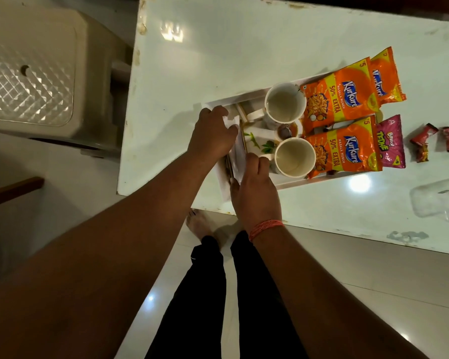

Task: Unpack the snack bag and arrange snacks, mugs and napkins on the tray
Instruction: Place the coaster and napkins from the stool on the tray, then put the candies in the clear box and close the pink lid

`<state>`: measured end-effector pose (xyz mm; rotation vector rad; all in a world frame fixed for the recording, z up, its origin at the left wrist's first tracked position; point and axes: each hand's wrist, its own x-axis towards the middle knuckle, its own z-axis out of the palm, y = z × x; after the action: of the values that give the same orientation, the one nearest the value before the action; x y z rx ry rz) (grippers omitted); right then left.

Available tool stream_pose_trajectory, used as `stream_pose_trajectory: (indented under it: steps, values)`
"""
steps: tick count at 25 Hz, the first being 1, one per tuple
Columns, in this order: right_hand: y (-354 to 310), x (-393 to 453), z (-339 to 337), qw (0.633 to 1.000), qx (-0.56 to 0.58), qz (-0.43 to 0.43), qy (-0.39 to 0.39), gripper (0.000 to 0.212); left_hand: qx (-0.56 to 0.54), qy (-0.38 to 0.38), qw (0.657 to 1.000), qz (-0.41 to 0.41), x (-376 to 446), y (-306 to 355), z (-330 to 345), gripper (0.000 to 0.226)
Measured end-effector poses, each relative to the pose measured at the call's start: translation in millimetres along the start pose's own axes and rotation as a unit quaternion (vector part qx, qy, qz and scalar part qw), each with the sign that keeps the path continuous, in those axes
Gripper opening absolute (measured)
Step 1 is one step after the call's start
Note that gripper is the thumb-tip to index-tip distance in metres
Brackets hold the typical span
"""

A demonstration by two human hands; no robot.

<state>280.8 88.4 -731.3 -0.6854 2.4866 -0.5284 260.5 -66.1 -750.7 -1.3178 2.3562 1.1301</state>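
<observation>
Both hands are down at the left end of the tray (290,183), and this looks like the napkin step. The left hand (213,133) is curled over the far left corner, fingers bent down onto a white napkin (237,158). The right hand (254,187) comes in at the near left edge, fingertips pinching the same white sheet. So both are closed lightly on paper, squaring it against the tray's left wall, I'd say.

Moving right: two white mugs stand upright mid-tray, the far mug (285,103) and the near mug (294,158), both seemingly empty, a small brown item between them that I can't identify. Right again, three orange Kurkure packets: one at the far side (338,99), one behind it hanging over the tray's right end (384,76), one at the near side (345,151). A pink Bingo packet (390,142) pokes out beneath that last one.

Off the tray, toward the table's right side, two small red wrapped sweets (423,141) lie loose, and a clear plastic bag (437,200) sits crumpled near the front edge.

Next call, in my judgement: flatten and release the napkin, then bring in those sweets.

The white table (218,47) is glossy, chipped along its left edge. A beige plastic stool (36,73) stands left of it on pale tiled floor.
</observation>
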Motion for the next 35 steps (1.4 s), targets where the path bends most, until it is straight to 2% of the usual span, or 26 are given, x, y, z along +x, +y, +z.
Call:
stream_pose_trajectory:
  steps: [9,12,17,20,24,27,31,33,35]
  values:
    - [3,1,5,1.0,-0.006,0.02,-0.013,0.056,-0.015,-0.018,1.0,-0.002,5,-8,-1,0.039]
    - [5,-4,-3,0.999,-0.048,0.017,0.0,0.052,-0.013,0.02,1.0,0.014,0,-11,-5,0.042]
    - [1,-3,-19,0.991,-0.106,-0.048,0.068,0.041,0.055,0.106,0.989,0.082,-28,-33,-7,0.05]
    - [10,12,-40,0.982,-0.134,-0.074,0.111,0.044,0.114,0.1,0.983,0.102,-46,-48,-12,0.065]
    - [52,36,-90,0.969,-0.157,-0.066,0.181,0.062,0.187,0.086,0.971,0.122,-49,-57,-22,0.076]
    - [102,54,-127,0.967,-0.144,-0.067,0.197,0.069,0.2,0.069,0.974,0.083,-36,-53,-24,0.077]
    - [175,89,-166,0.976,-0.064,0.007,0.207,0.069,0.071,0.09,0.993,-0.013,-19,-40,-8,0.074]
    - [197,110,-181,0.983,0.001,0.078,0.166,0.07,-0.007,0.091,0.993,-0.079,-11,-26,2,0.071]
    - [211,130,-192,0.983,0.072,0.139,0.092,0.073,-0.081,0.098,0.98,-0.154,0,-18,8,0.071]
